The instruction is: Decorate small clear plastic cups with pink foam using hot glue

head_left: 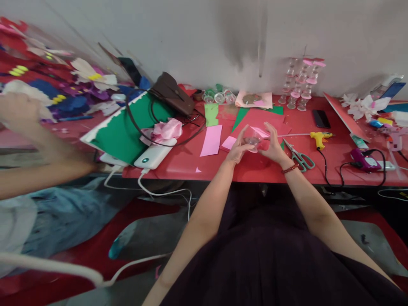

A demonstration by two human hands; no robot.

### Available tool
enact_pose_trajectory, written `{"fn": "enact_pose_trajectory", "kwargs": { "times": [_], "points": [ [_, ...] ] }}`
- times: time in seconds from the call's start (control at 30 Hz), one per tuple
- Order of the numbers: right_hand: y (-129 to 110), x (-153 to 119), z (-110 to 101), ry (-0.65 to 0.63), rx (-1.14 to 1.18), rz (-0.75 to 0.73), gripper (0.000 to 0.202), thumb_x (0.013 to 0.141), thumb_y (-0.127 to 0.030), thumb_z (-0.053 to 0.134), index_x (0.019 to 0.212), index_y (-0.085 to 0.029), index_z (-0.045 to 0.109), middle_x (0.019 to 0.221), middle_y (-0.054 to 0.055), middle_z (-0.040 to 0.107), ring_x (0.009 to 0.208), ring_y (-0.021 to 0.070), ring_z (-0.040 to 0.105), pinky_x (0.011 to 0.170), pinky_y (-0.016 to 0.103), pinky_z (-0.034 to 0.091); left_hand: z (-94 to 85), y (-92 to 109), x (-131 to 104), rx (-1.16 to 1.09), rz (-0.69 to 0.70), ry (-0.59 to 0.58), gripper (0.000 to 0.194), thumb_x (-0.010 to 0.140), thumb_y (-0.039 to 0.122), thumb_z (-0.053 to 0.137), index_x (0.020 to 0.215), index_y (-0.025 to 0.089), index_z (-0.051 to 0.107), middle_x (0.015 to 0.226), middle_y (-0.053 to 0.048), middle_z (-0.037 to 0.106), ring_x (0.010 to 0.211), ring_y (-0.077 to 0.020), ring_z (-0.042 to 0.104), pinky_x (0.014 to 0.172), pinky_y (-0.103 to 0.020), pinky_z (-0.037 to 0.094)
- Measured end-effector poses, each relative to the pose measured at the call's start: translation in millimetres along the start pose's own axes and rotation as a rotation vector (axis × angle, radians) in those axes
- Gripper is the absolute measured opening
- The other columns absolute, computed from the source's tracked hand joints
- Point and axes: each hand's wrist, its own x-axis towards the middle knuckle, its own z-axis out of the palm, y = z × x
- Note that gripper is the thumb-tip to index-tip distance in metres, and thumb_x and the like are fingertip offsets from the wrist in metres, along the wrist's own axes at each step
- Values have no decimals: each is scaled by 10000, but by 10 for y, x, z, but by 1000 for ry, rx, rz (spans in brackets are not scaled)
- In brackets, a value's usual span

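A small clear plastic piece (pixel 253 143), rounded like a cup or dome, is between my hands above the red tabletop. My left hand (pixel 236 149) grips it, with the thumb across its near side. On the other side, my right hand (pixel 274 148) has its fingers curved and spread apart. The right thumb comes close to the plastic's edge; whether it touches is unclear. Under and behind the hands lie red paper sheets (pixel 266 119) and a pink paper strip (pixel 211 141). Green-handled scissors (pixel 299 156) rest beside my right wrist.
A yellow glue gun (pixel 320 138), a phone (pixel 321 118) and a purple plug adapter (pixel 365 160) are at right. Stacked clear cups (pixel 296 85) stand near the wall. Leftward are a white power bank (pixel 154 154), a brown bag (pixel 174 94) and another person's arm (pixel 47 161).
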Motion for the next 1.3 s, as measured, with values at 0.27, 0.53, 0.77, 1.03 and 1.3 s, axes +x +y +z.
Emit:
{"fn": "enact_pose_trajectory", "kwargs": {
  "times": [0.27,0.53,0.77,1.03,1.3],
  "points": [
    [111,-40,91,89,-56,-140,1041,722,-538,908,1589,-282,391,1654,184,412,1584,417,341,1268,711,332,-20,-171,61,-115,14,-18,1065,754,333,884,1667,365,335,1240,-58,758,1206,-265,728,1153,-516,528],
    [121,-8,99,134,228,-35,840,748,-625,861,1395,-243,487,1434,178,593,1368,365,580,1203,598,446,-109,-238,120,138,154,-54,1096,668,739,884,1604,382,438,1641,-133,485,1563,-402,410,1236,-602,427],
    [100,21,102,37,664,19,927,608,-607,963,1312,-315,436,1347,93,606,1299,278,633,1188,492,503,-210,-298,199,323,280,-147,1109,667,813,830,1596,396,391,1709,-130,398,1605,-362,380,1279,-584,382],
    [183,-26,86,4,610,73,1012,626,-575,942,1441,-340,390,1441,107,513,1397,303,570,1204,549,493,-232,-344,192,450,380,-73,1001,720,779,822,1516,341,401,1593,-155,488,1531,-338,480,1243,-546,442],
    [239,23,110,49,364,101,1065,605,-632,937,1492,-349,421,1532,129,487,1435,346,526,1168,587,520,-255,-315,211,611,437,5,961,743,752,825,1493,308,420,1587,-176,486,1508,-361,494,1220,-589,440]
  ]
}}
